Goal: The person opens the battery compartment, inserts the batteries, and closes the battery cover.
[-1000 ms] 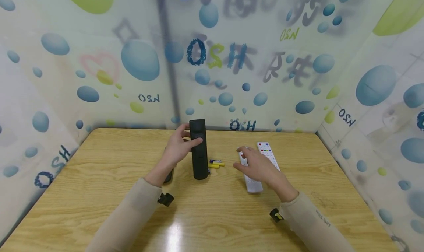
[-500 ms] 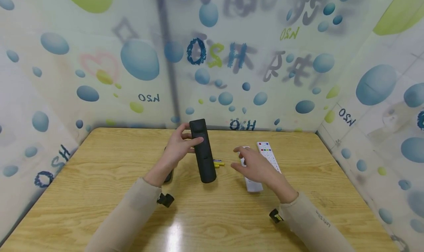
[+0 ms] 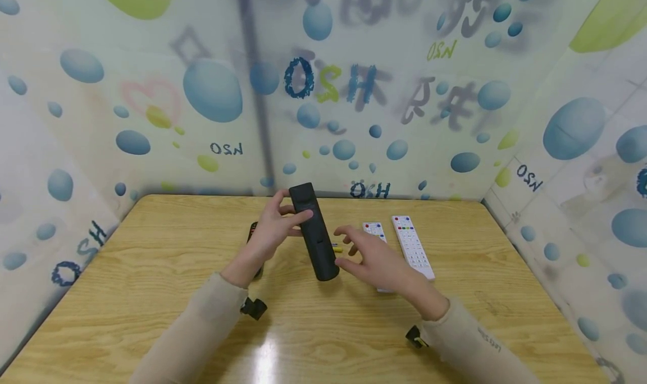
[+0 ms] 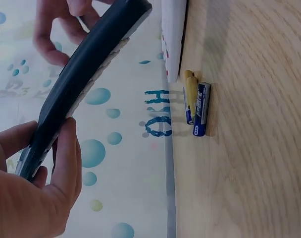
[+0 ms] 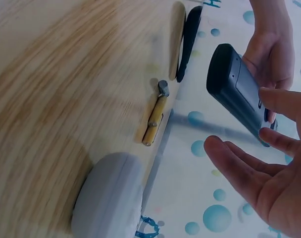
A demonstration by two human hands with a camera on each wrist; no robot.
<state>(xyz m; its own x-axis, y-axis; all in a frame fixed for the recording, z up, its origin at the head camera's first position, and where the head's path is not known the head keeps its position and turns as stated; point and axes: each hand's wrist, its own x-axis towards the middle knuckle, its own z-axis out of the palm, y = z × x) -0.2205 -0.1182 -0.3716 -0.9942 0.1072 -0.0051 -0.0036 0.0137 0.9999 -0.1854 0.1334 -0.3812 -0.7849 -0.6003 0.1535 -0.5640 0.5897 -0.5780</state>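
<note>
My left hand [image 3: 269,232] pinches a black remote control [image 3: 317,241] near its upper end, thumb on its back and fingers behind. The remote is tilted above the table, its back with the battery cover turned toward me; the left wrist view shows buttons along its far side. My right hand [image 3: 381,265] hovers at the remote's lower end, fingers spread and loosely bent, its thumb tip right at the remote's edge. In the right wrist view, the right fingers [image 5: 237,168] hold nothing. Several batteries [image 4: 202,110], yellow and blue, lie on the table beyond the remote.
Two white remotes lie on the wooden table [image 3: 177,294]: one [image 3: 374,228] partly hidden by my right hand, the other [image 3: 413,246] to its right. Another black remote [image 3: 254,227] lies partly behind my left hand. A patterned curtain [image 3: 323,120] stands behind the table.
The black remote has tilted further, its lower end swinging right. My right hand has moved left from above the white remote to the black remote's lower end.
</note>
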